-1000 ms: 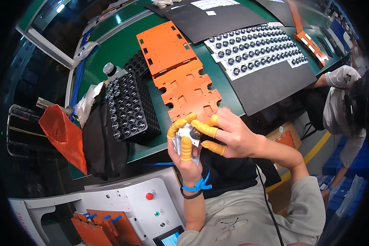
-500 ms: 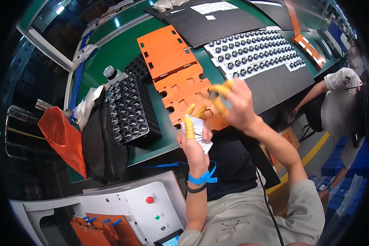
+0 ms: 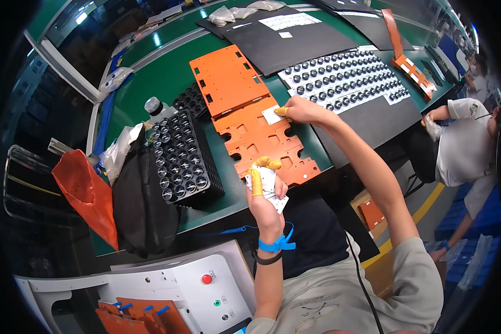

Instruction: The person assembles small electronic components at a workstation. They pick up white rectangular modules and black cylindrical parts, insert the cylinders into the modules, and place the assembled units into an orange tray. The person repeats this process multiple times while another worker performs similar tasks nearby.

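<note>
My left hand (image 3: 263,207), in yellow finger cots, is closed round a few small white plates with holes (image 3: 268,179), near the table's front edge. A blue strap circles that wrist. My right hand (image 3: 304,109) reaches over an orange fixture (image 3: 260,139) and pinches the edge of one white plate (image 3: 270,115). That plate is at the fixture's far part, beside its hinge; whether it lies fully in a recess I cannot tell. The fixture's orange lid (image 3: 228,75) is folded back, away from me.
To the left stands a black tray of round black parts with clear tops (image 3: 179,150), by a clear bottle (image 3: 155,106). White plates with black knobs (image 3: 339,80) lie in rows at right on dark board. An orange bag (image 3: 86,192) hangs left; a co-worker (image 3: 462,145) sits right.
My right hand has moved left and away from me, from above the fixture's right side to its far part, with a white plate now at its fingertips. My left fingers have curled over the plates.
</note>
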A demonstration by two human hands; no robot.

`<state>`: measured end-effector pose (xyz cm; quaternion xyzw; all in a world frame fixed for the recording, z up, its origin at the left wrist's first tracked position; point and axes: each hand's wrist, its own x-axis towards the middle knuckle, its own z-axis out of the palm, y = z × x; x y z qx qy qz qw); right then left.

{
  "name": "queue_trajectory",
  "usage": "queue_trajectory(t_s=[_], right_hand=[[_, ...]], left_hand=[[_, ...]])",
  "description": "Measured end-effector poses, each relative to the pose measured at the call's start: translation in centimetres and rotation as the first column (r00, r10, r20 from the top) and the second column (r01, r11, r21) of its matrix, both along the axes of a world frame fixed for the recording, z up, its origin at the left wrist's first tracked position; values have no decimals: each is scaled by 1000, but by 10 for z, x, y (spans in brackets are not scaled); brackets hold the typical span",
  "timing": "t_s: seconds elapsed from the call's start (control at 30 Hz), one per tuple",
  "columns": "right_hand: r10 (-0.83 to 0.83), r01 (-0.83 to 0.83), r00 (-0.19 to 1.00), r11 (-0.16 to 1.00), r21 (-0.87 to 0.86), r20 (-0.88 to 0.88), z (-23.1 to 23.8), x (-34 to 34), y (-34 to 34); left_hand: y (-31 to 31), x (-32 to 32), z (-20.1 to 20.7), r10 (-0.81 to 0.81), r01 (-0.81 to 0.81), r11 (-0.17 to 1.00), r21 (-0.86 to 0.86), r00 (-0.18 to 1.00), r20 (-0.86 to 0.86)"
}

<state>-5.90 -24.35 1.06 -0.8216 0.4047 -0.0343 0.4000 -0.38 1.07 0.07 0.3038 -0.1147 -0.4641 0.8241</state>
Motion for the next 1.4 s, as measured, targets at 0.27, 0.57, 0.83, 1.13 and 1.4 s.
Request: queue_trajectory(t_s=[0.27, 0.57, 0.83, 1.13, 1.4], right_hand=[[-6, -161, 977, 628, -762, -211, 34, 22, 42], [456, -152, 826, 748, -646, 333, 83, 134, 146], [343, -98, 898, 766, -635, 276, 66, 186, 143], [321, 91, 820, 744, -662, 475, 64, 184, 150], [209, -216, 580, 971, -99, 788, 91, 60, 191]], left_hand=[[17, 6, 5, -96, 69, 986, -151, 979, -178], [55, 18, -9, 52, -54, 994, -98, 998, -25], [91, 21, 12, 130, -132, 991, -10, 964, 233], [99, 18, -19, 56, -51, 990, -133, 998, 30], [99, 13, -8, 231, -229, 972, -52, 972, 34]])
